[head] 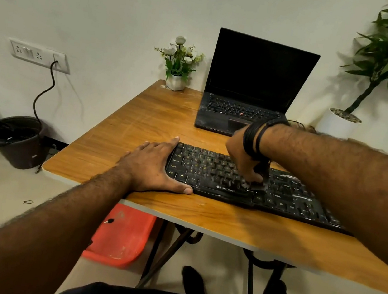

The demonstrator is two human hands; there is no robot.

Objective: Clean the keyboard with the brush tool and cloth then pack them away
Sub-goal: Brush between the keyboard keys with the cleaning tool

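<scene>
A black Zebronics keyboard (211,174) lies across the wooden table (157,119) near its front edge. My left hand (153,166) lies flat on the table against the keyboard's left end, fingers straight, thumb along the front corner. My right hand (243,158) hovers over the middle of the keyboard and grips a small dark brush tool (256,184), whose tip touches the keys just above the space bar. Most of the brush is hidden by the fingers. No cloth is in view.
An open black laptop (250,90) stands behind the keyboard. A small white flower pot (176,82) sits at the table's back left corner. A potted plant (341,122) is at the right. On the floor are a dark bin (19,142) and a red stool (120,236) under the table.
</scene>
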